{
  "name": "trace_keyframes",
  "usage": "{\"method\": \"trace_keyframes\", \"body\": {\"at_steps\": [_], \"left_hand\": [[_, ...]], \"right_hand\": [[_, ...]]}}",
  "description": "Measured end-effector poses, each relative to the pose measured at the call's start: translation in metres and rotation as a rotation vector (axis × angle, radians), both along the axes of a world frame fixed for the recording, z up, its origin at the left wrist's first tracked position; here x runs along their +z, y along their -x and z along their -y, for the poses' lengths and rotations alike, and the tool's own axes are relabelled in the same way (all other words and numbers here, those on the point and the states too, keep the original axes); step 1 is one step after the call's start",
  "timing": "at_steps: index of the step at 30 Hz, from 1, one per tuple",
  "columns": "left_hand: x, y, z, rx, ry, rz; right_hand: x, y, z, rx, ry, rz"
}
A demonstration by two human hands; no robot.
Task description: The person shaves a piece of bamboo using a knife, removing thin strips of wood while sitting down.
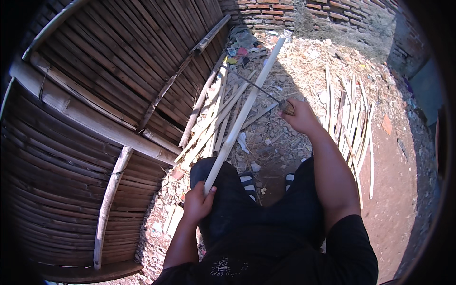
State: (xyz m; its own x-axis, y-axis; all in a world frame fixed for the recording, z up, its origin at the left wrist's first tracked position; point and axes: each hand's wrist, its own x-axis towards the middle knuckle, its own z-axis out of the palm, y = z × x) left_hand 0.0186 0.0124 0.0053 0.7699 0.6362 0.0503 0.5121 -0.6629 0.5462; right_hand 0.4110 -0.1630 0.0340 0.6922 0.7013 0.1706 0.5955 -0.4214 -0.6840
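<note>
My left hand [197, 203] is closed around the lower end of a long pale bamboo strip [244, 115], which slants up from beside my left knee toward the back wall. In my right hand [298, 115] is the handle of a long, thin dark blade [265, 92]; the blade crosses the strip diagonally. I cannot tell whether it touches the strip. Both my knees and my striped sandals [247, 186] show below.
Bamboo strips lie in piles at left [218, 97] and right [357, 121] on the debris-strewn ground [389, 204]. A slatted bamboo wall [76, 190] with pole braces fills the left side. A brick wall [266, 13] stands behind.
</note>
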Motion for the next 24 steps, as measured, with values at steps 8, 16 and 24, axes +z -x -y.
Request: {"method": "trace_keyframes", "body": {"at_steps": [8,16,24], "left_hand": [[-0.002,0.004,-0.003,0.052,0.115,-0.015],[-0.005,0.005,-0.001,0.049,0.056,0.038],[0.000,0.000,0.001,-0.003,0.056,0.034]], "right_hand": [[0.001,0.029,-0.008,0.405,0.030,-0.082],[-0.003,0.031,-0.013,0.390,0.031,0.055],[0.003,-0.005,0.011,0.043,-0.123,-0.284]]}}
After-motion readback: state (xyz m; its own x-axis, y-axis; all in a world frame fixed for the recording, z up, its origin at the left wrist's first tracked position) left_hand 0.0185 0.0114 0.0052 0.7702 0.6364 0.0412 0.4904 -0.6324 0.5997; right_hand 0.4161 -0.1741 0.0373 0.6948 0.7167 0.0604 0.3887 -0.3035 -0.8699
